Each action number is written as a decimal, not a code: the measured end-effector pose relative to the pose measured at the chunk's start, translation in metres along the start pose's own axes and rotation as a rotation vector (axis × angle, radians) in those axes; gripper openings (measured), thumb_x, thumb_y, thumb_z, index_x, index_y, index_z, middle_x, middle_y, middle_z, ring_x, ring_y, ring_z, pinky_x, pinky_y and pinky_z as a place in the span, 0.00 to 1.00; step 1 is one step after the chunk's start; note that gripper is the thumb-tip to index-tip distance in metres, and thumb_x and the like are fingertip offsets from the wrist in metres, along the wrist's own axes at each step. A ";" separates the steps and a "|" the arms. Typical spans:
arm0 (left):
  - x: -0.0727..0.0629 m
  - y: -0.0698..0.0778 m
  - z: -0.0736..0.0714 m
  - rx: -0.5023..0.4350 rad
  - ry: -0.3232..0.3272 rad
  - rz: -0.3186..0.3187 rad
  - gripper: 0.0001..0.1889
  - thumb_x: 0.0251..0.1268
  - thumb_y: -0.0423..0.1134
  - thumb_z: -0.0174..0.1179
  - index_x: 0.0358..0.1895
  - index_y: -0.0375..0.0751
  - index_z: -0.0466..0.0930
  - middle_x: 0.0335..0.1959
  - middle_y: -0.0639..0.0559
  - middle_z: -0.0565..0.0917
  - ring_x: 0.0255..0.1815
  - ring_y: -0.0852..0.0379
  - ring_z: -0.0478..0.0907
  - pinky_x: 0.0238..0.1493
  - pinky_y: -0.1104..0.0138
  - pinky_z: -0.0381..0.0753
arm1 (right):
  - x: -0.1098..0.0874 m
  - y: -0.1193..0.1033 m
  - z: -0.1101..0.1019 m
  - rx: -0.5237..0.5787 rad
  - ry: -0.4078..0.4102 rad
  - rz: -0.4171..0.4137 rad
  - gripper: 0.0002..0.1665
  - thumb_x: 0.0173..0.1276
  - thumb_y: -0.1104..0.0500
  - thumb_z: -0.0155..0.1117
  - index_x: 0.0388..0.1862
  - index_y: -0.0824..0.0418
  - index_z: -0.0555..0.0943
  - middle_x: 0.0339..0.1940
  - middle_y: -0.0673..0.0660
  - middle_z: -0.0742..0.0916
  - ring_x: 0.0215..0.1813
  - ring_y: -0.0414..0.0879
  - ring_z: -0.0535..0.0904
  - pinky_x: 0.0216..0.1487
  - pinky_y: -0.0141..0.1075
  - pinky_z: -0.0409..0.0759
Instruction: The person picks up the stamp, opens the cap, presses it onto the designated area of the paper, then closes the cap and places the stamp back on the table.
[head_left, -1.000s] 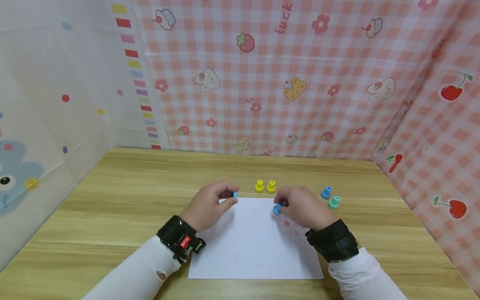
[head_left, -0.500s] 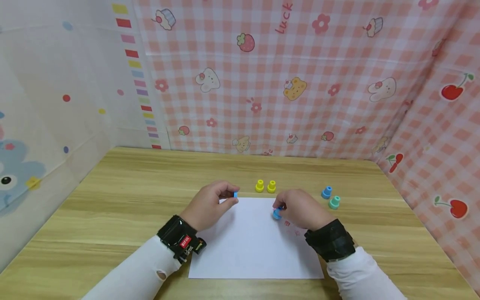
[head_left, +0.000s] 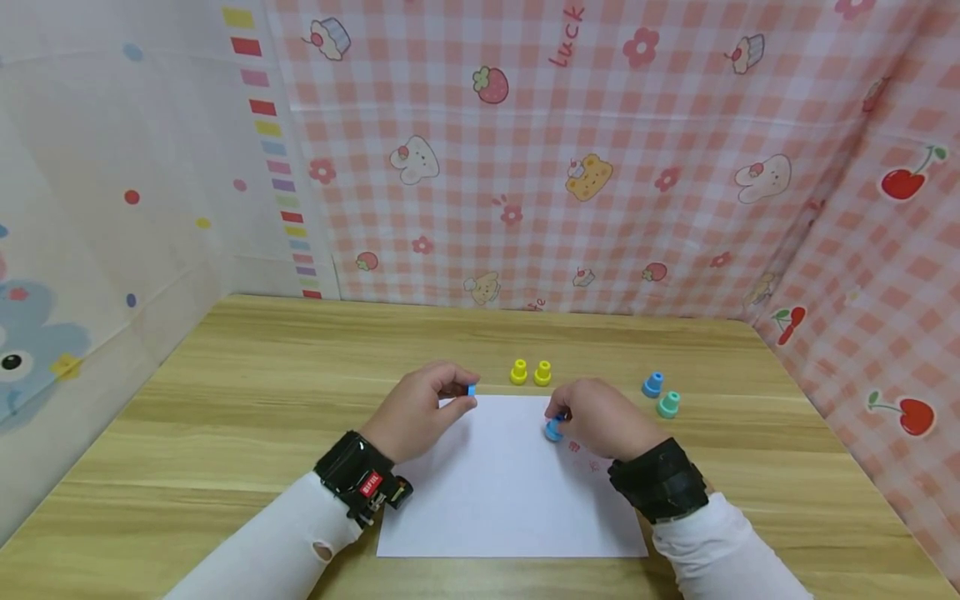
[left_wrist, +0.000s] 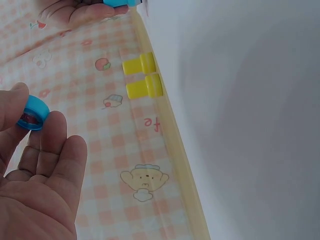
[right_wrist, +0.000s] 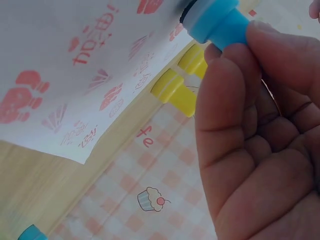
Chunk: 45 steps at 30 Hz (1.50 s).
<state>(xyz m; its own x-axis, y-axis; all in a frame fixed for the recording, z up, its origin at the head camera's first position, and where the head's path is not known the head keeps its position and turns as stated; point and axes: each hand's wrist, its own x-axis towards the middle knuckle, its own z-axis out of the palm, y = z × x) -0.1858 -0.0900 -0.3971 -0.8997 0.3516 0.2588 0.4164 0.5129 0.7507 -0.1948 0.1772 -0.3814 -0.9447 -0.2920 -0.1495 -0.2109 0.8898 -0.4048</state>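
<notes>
My right hand (head_left: 603,417) grips a blue toy stamp (right_wrist: 222,24) by its narrow handle, between thumb and fingers. The stamp's dark printing end faces the white paper (head_left: 506,508), right at its surface in the right wrist view. Red and pinkish stamped prints (right_wrist: 22,95) cover part of the sheet on the right. Beyond the paper's far left corner, my left hand (head_left: 416,410) pinches a small blue cap (left_wrist: 38,108) between thumb and fingers. The cap's open side shows a reddish inside in the left wrist view.
Two yellow stamps (head_left: 518,372) stand just behind the paper's far edge. Over to the right are another blue stamp (head_left: 653,384) and a teal one (head_left: 669,405). A checked pink cloth (head_left: 480,208) hangs behind the wooden table (head_left: 225,400).
My right hand has shifted the blue stamp slightly toward me on the paper, mostly in the first half second. The left hand holds the cap in the same place.
</notes>
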 end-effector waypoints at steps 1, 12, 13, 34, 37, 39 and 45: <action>0.000 0.000 0.000 -0.001 0.000 -0.001 0.11 0.72 0.35 0.68 0.55 0.45 0.85 0.52 0.48 0.88 0.52 0.57 0.86 0.61 0.57 0.87 | 0.000 0.000 0.000 0.000 -0.002 -0.001 0.05 0.68 0.63 0.76 0.37 0.52 0.91 0.38 0.50 0.89 0.40 0.47 0.79 0.47 0.41 0.84; 0.001 0.002 0.000 -0.011 -0.006 0.007 0.11 0.73 0.35 0.68 0.55 0.45 0.85 0.53 0.49 0.87 0.53 0.56 0.86 0.62 0.53 0.86 | -0.002 0.000 0.003 -0.008 -0.003 -0.006 0.05 0.68 0.65 0.76 0.37 0.54 0.90 0.36 0.50 0.89 0.37 0.47 0.78 0.40 0.37 0.81; 0.001 0.002 0.000 -0.008 -0.006 0.009 0.11 0.73 0.35 0.68 0.55 0.45 0.85 0.53 0.49 0.87 0.53 0.56 0.86 0.62 0.53 0.86 | -0.002 0.000 0.003 -0.020 -0.001 -0.008 0.05 0.68 0.65 0.75 0.38 0.54 0.90 0.37 0.51 0.89 0.37 0.47 0.78 0.40 0.37 0.81; -0.002 0.003 0.001 0.012 0.003 -0.014 0.11 0.72 0.35 0.68 0.54 0.48 0.85 0.50 0.56 0.87 0.49 0.61 0.85 0.59 0.58 0.87 | -0.002 -0.007 0.007 -0.018 -0.016 0.036 0.05 0.71 0.66 0.72 0.41 0.57 0.89 0.39 0.55 0.87 0.33 0.48 0.78 0.25 0.35 0.80; -0.002 0.003 0.001 0.010 -0.006 -0.025 0.11 0.73 0.36 0.68 0.55 0.48 0.85 0.50 0.56 0.87 0.48 0.62 0.86 0.56 0.63 0.88 | -0.002 -0.007 0.008 -0.022 -0.013 0.031 0.05 0.70 0.66 0.72 0.41 0.57 0.89 0.39 0.54 0.87 0.33 0.48 0.78 0.26 0.35 0.80; -0.002 0.003 0.001 0.007 -0.011 -0.028 0.11 0.73 0.37 0.68 0.55 0.48 0.85 0.51 0.55 0.87 0.47 0.61 0.86 0.52 0.65 0.88 | -0.002 -0.007 0.008 -0.027 -0.011 0.027 0.05 0.70 0.66 0.72 0.42 0.58 0.90 0.39 0.55 0.88 0.33 0.48 0.79 0.26 0.34 0.80; -0.002 0.003 0.001 0.009 -0.014 -0.032 0.11 0.73 0.37 0.68 0.55 0.48 0.85 0.51 0.55 0.87 0.46 0.62 0.86 0.47 0.69 0.87 | -0.001 -0.007 0.007 -0.045 -0.013 0.023 0.06 0.70 0.67 0.72 0.41 0.58 0.90 0.40 0.55 0.89 0.34 0.48 0.78 0.28 0.34 0.79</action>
<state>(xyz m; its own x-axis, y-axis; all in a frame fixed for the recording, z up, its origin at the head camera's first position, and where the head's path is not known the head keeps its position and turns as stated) -0.1826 -0.0881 -0.3957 -0.9106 0.3460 0.2262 0.3889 0.5313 0.7527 -0.1902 0.1689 -0.3852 -0.9461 -0.2753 -0.1705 -0.2003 0.9112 -0.3600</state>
